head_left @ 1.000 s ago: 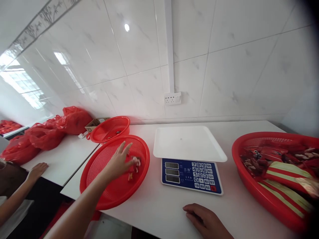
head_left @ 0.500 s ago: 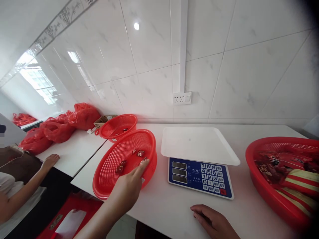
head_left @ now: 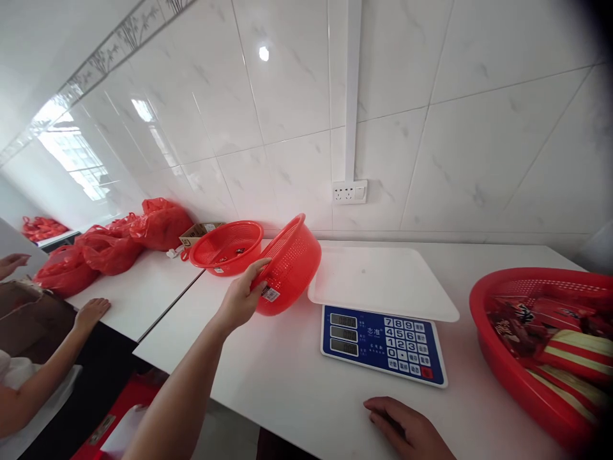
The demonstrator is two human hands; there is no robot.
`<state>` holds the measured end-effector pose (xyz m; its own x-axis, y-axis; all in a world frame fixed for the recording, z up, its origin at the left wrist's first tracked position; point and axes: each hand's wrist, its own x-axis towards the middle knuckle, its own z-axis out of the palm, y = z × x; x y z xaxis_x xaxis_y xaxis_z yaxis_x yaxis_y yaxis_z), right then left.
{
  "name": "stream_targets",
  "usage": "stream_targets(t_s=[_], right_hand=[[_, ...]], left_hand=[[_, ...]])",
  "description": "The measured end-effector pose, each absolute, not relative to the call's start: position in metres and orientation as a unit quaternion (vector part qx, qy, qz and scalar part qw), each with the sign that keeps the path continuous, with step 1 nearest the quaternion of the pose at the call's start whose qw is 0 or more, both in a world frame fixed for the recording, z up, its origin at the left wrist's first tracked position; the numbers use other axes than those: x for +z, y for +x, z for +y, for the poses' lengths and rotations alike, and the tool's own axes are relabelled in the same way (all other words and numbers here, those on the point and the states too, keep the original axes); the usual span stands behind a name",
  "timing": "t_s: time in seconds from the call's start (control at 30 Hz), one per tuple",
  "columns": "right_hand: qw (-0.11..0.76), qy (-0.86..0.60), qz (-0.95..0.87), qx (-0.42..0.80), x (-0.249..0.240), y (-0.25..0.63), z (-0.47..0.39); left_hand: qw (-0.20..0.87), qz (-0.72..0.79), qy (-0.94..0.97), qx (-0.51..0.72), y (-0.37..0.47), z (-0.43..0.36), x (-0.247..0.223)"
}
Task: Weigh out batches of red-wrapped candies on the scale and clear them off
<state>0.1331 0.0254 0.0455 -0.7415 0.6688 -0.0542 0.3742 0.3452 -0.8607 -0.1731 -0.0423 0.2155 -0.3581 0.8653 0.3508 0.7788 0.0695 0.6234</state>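
Note:
My left hand (head_left: 242, 297) grips the rim of a red plastic basket (head_left: 294, 271) with holes in its wall. The basket is tipped steeply on its side, up off the table, with its mouth facing left and away; what lies inside is hidden. To its right stands a digital scale with a bare white pan (head_left: 383, 281) and a blue keypad panel (head_left: 383, 345). My right hand (head_left: 407, 425) rests on the white table in front of the scale, fingers loosely bent, thumb apart, nothing held.
Behind the tipped basket sits a second red basket (head_left: 227, 239) with a few small wrapped pieces. At right, a large red basket (head_left: 493, 345) holds several red packets. Red plastic bags (head_left: 163, 223) and a carton (head_left: 194, 235) line the left side. A co-worker's hand (head_left: 93, 313) rests on the table edge.
My left hand has taken hold of the near basket's rim, lifted it and tipped it up towards the right. My right hand has stayed in place. Another co-worker's hand shows at far left.

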Motion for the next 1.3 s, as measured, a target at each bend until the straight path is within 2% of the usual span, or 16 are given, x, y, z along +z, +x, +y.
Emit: stream_targets(t_s=[0.27, 0.5, 0.73, 0.97, 1.1, 1.3], right_hand=[[0.155, -0.326, -0.805, 0.471, 0.044, 0.132, 0.026], [0.16, -0.327, -0.803, 0.472, 0.046, 0.132, 0.025], [0.161, -0.314, -0.812, 0.465, 0.046, 0.134, 0.026], [0.182, -0.311, -0.805, 0.472, 0.047, 0.133, 0.024], [0.16, -0.306, -0.812, 0.471, 0.047, 0.134, 0.025], [0.137, -0.31, -0.819, 0.462, 0.043, 0.135, 0.026]], left_hand=[[0.011, 0.755, 0.568, 0.328, -0.188, 0.009, 0.198], [-0.019, 0.785, 0.542, 0.301, -0.183, 0.039, 0.207], [-0.051, 0.833, 0.532, 0.144, -0.148, 0.046, 0.218], [-0.061, 0.832, 0.546, 0.079, -0.119, 0.033, 0.235], [-0.062, 0.832, 0.54, 0.108, -0.121, 0.028, 0.236], [-0.084, 0.797, 0.541, 0.255, -0.146, 0.038, 0.224]])
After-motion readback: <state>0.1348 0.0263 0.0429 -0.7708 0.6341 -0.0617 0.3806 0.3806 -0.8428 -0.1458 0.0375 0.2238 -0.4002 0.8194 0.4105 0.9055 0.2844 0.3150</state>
